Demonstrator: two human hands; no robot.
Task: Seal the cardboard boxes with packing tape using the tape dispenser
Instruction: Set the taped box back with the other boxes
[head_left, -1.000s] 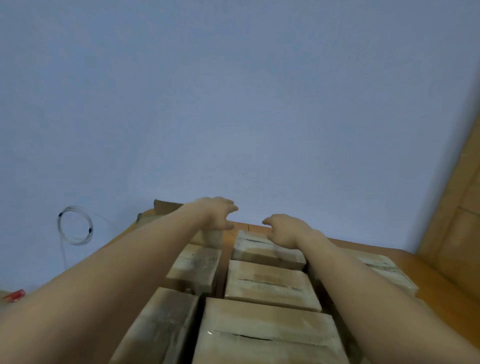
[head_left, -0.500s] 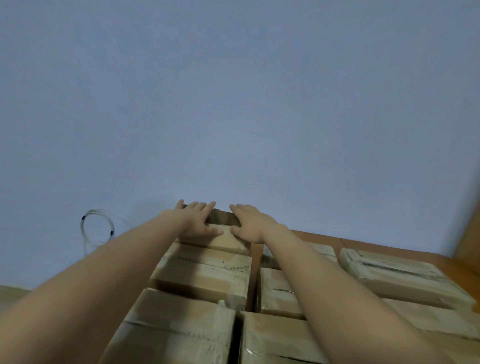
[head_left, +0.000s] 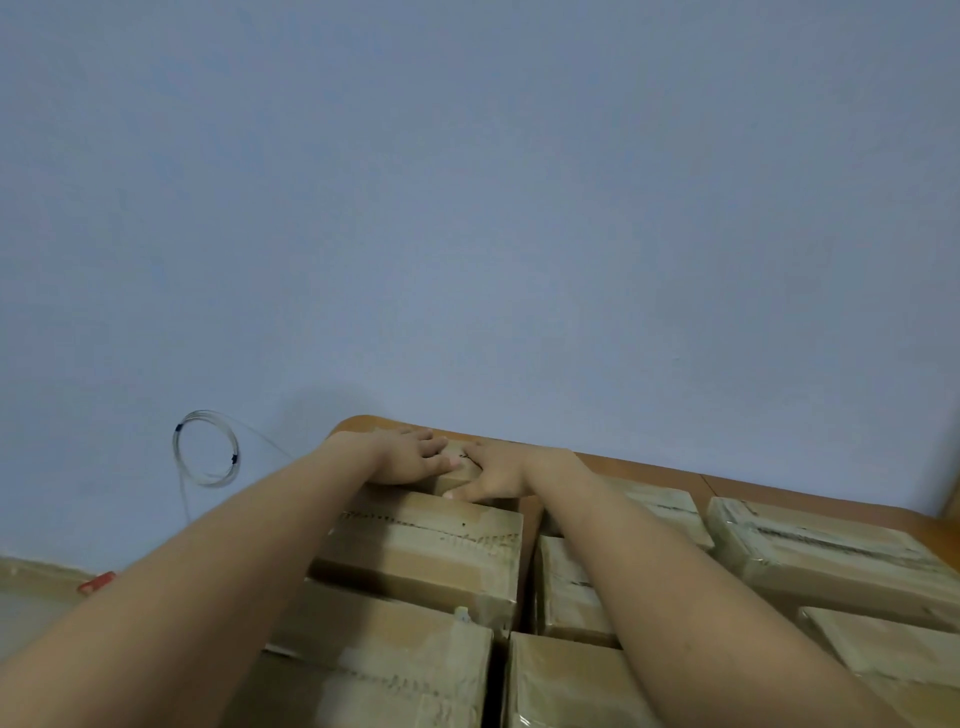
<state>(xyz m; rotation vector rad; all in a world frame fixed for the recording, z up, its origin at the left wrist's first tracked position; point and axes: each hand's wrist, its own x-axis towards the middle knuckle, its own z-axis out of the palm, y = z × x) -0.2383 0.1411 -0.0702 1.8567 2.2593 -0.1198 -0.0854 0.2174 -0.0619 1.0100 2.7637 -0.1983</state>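
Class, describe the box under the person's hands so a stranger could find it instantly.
Start at the wooden table against the blue wall, holding rows of cardboard boxes. Follow the left row to its far end, by the table's rounded corner. That far box is the only one with the left hand and right hand resting on it.

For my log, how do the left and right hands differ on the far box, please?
The left hand points its fingers right across the far box; the right hand points left. The left thumb lies on top; the right thumb along the near edge. Both hold nothing.
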